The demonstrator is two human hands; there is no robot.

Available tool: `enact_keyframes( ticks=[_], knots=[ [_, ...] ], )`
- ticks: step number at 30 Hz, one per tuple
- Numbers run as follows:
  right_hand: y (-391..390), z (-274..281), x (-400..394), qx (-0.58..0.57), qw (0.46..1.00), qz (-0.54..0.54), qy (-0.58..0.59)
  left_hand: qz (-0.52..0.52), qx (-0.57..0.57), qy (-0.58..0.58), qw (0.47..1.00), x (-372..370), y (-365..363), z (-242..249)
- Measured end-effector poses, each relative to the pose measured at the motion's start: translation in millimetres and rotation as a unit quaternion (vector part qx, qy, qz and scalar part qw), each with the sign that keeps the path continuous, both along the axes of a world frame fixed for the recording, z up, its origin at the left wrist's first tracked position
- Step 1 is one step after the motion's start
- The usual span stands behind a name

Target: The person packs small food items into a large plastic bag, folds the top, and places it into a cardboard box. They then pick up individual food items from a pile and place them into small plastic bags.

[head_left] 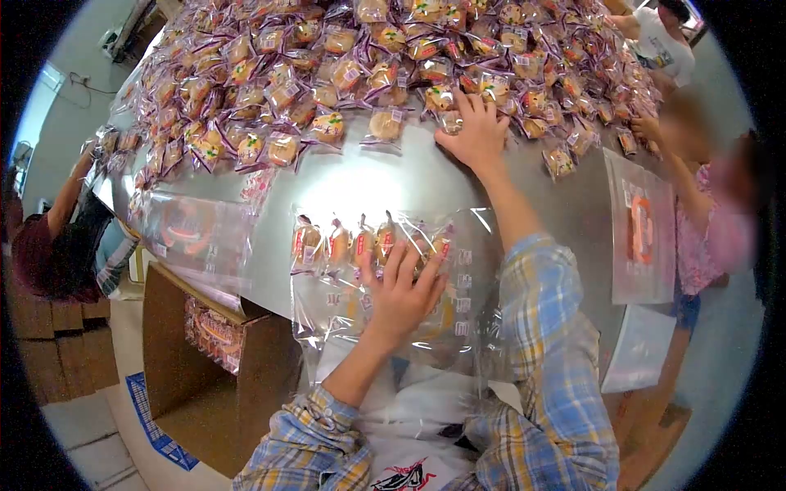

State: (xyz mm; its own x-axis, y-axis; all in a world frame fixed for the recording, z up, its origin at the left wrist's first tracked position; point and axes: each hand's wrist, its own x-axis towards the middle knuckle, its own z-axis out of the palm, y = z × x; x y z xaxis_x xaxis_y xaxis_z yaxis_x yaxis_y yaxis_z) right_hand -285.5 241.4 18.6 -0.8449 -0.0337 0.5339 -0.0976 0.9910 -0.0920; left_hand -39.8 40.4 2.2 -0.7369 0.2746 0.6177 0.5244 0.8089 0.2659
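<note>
A clear printed plastic bag (pixel 332 299) lies on the metal table in front of me, with a row of small wrapped pastries (pixel 338 244) standing inside its far end. My left hand (pixel 401 295) rests on the bag with fingers spread, the tips touching the row. Farther out, my right hand (pixel 479 135) reaches to the near edge of a big heap of wrapped pastries (pixel 340 78). Its fingers are apart over the packets, and one wrapped pastry (pixel 450 123) sits between thumb and forefinger, without a visible grip. A single wrapped pastry (pixel 385 125) lies just left of it.
An open cardboard box (pixel 221 360) with a filled bag inside stands below left. Flat printed bags (pixel 201 233) lie on the table's left, and more bags (pixel 643 229) on the right. Co-workers stand left (pixel 53 254), right (pixel 708 204) and far right (pixel 663 41).
</note>
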Motion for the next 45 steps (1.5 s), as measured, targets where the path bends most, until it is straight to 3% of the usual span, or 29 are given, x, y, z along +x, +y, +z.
enact_keyframes(
  ticks=[4,12,16,19,21,23,25,27,29,33,36,39,40,43,45],
  knots=[
    [18,11,8,-0.021,0.997,0.076,-0.019,0.002,-0.004,-0.017,1.000,1,1,2],
    [54,61,60,-0.201,0.947,0.250,-0.033,0.010,0.003,0.000,1.000,1,3,1],
    [99,73,86,-0.394,0.877,0.235,-0.142,0.015,0.001,-0.005,1.000,-1,3,0],
    [143,69,109,-0.293,0.917,0.262,-0.066,0.024,-0.010,-0.004,1.000,1,3,-2],
    [146,79,150,-0.474,0.849,0.190,-0.135,0.021,-0.017,-0.005,1.000,0,2,1],
    [151,83,178,-0.525,0.823,0.161,-0.147,0.022,-0.017,-0.020,0.999,3,1,2],
    [155,79,194,-0.462,0.863,0.176,-0.104,0.022,-0.011,-0.019,1.000,2,1,2],
    [153,86,200,-0.466,0.867,0.146,-0.101,0.019,0.004,-0.006,1.000,0,2,3],
    [115,113,215,-0.523,0.838,0.066,-0.143,0.019,0.005,-0.008,1.000,3,2,9],
    [103,87,231,-0.150,0.981,0.063,-0.106,0.016,0.009,0.022,1.000,2,2,9],
    [119,37,244,-0.079,0.987,0.030,-0.138,0.016,0.009,0.010,1.000,4,0,16],
    [133,17,246,-0.033,0.992,0.000,-0.124,0.010,0.019,0.003,1.000,4,3,10],
    [142,5,238,-0.078,0.992,-0.008,-0.095,0.016,0.014,0.002,1.000,2,3,9],
    [122,71,263,-0.091,0.996,0.002,-0.019,0.019,0.009,0.000,1.000,1,2,6],
    [111,92,298,-0.133,0.976,0.056,-0.161,0.018,0.017,0.008,1.000,3,3,7]
  ],
)
